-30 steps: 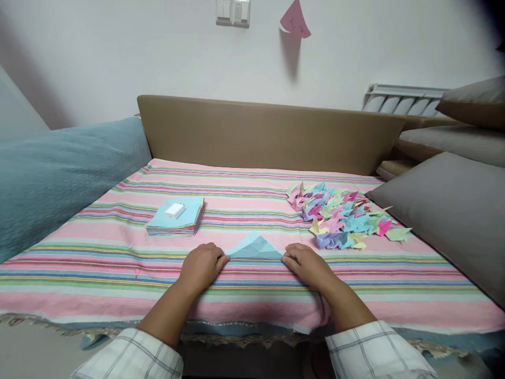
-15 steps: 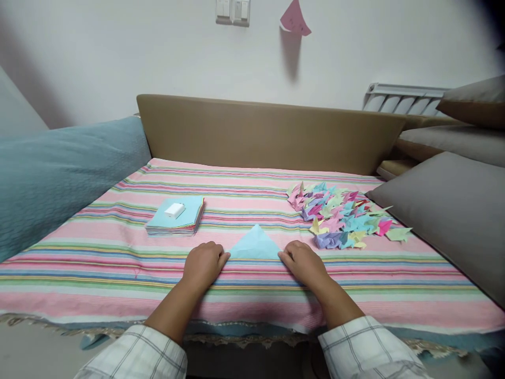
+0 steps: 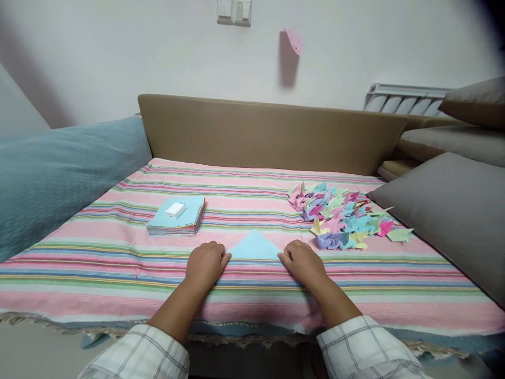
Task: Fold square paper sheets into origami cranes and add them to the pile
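Observation:
A light-blue sheet of origami paper (image 3: 255,246), folded into a triangle, lies with its peak pointing away from me and its long edge toward me. My left hand (image 3: 208,263) pinches the triangle's left corner, fingers curled in. At the opposite corner my right hand (image 3: 302,261) grips the paper the same way, between thumb and fingers. Off to the left is a stack of coloured square paper (image 3: 193,210), blue on top, with a small white plug-like block (image 3: 175,210) resting on it. Many folded paper shapes (image 3: 343,216) in mixed colours are heaped on the right.
A pink striped cloth (image 3: 244,187) covers the surface, its fringed edge near me. Beyond it stands a brown padded backrest (image 3: 268,137). Grey cushions (image 3: 450,195) rise at the right, a blue-covered armrest (image 3: 74,173) at the left. A pink paper note (image 3: 294,42) hangs on the wall.
The triangle's peak sits slightly lower in view, while both hands keep hold of its corners almost unmoved. The pink note on the wall has swung to a different angle.

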Demonstrator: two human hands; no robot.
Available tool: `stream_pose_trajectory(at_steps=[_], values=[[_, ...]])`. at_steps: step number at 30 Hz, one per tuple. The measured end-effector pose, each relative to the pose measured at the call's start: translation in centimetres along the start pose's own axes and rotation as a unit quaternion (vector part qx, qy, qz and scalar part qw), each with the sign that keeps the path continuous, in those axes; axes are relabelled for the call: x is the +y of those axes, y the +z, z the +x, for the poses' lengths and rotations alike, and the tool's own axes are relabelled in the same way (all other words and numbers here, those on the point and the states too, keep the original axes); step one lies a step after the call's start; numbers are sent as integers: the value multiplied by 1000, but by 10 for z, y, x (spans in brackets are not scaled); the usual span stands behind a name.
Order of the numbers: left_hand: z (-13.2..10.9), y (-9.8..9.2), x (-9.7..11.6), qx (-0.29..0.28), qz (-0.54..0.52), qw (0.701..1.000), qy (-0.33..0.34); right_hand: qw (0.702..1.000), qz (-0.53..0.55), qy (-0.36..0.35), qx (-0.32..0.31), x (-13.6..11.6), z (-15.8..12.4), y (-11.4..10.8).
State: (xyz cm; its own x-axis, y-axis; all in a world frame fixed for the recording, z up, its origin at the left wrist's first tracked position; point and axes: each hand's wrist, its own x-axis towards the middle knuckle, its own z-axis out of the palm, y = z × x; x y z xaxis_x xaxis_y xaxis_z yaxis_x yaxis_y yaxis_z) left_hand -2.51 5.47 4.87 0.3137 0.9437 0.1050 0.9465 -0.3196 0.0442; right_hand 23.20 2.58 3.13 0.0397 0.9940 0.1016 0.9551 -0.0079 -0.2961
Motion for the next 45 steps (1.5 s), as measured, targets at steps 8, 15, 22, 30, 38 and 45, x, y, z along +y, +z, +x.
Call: stream_pose_trajectory(at_steps=[8, 15, 22, 30, 38, 45], values=[[-2, 2, 0, 10, -22, 1000, -11, 999, 35, 9, 5, 2, 0, 0], [-1, 6, -1, 23, -42, 998, 34, 998, 62, -6, -14, 11, 0, 1], [-12, 23, 20, 74, -55, 974, 207, 997, 68, -20, -13, 10, -1, 1], [-21, 36, 34, 35, -58, 969, 236, 997, 67, -26, -4, 11, -1, 2], [-22, 41, 35, 40, -56, 974, 217, 988, 8, -144, 49, -20, -12, 2], [-24, 38, 37, 43, -61, 973, 217, 980, -12, -199, 21, -36, -19, 16]])
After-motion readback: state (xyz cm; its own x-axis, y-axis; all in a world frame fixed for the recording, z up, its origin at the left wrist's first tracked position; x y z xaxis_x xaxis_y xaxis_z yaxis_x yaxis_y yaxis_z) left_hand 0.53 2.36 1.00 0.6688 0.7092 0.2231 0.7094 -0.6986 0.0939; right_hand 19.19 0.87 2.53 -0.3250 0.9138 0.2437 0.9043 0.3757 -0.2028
